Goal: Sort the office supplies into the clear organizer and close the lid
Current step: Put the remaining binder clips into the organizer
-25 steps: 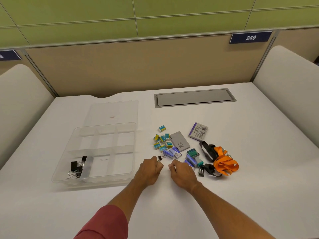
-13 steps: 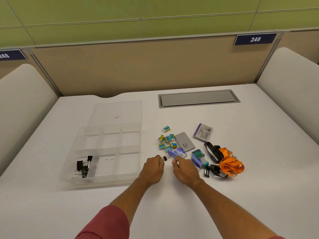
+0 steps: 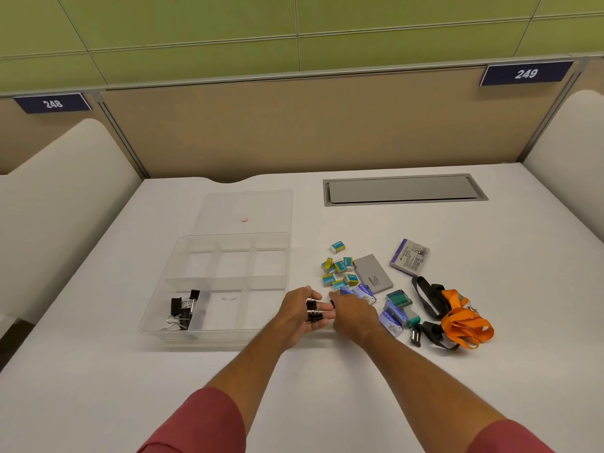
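Observation:
My left hand (image 3: 295, 317) is turned palm up just right of the clear organizer (image 3: 157, 310) and holds a few black binder clips (image 3: 313, 312). My right hand (image 3: 353, 317) touches its fingertips and pinches one small black binder clip (image 3: 332, 303). More binder clips (image 3: 183, 310) lie in the organizer's front-left compartment; its other compartments hold nothing. The clear lid (image 3: 245, 207) lies flat behind the organizer. Small blue-and-yellow boxes (image 3: 338, 273), a grey box (image 3: 372, 276), a purple box (image 3: 409, 256) and blue staple boxes (image 3: 392, 317) lie to the right of my hands.
An orange and black lanyard (image 3: 464, 322) lies at the right end of the pile. A grey cable hatch (image 3: 405, 189) is set into the white desk (image 3: 327, 380) at the back. Padded partitions stand left and right, a beige divider behind.
My left hand has turned palm up and opened, showing the clips in it. My right hand has moved left against its fingertips. The view has shifted a little to the left.

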Demonstrator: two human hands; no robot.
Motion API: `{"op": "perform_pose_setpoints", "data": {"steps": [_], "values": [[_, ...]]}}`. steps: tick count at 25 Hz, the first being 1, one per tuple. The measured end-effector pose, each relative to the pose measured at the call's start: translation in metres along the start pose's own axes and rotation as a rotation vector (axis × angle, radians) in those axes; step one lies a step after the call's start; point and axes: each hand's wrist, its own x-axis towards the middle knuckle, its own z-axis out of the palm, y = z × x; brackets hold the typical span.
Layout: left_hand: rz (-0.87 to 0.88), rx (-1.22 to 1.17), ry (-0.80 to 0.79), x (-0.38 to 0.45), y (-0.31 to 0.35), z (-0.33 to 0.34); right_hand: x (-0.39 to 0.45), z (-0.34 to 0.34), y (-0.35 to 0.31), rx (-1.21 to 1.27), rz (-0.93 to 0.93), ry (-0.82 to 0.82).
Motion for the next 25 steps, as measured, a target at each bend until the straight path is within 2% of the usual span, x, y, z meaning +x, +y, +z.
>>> {"op": "perform_pose_setpoints", "data": {"steps": [7, 14, 25], "values": [[-0.023, -0.021, 0.016, 0.005, 0.002, 0.006, 0.000, 0.001, 0.006, 0.040, 0.064, 0.030], [0.025, 0.161, 0.093, 0.007, 0.003, 0.009, -0.008, 0.001, 0.017, 0.245, 0.033, -0.002], [0.083, 0.259, 0.152, -0.011, -0.008, -0.012, -0.024, 0.005, 0.003, 0.408, 0.061, 0.006]]}}
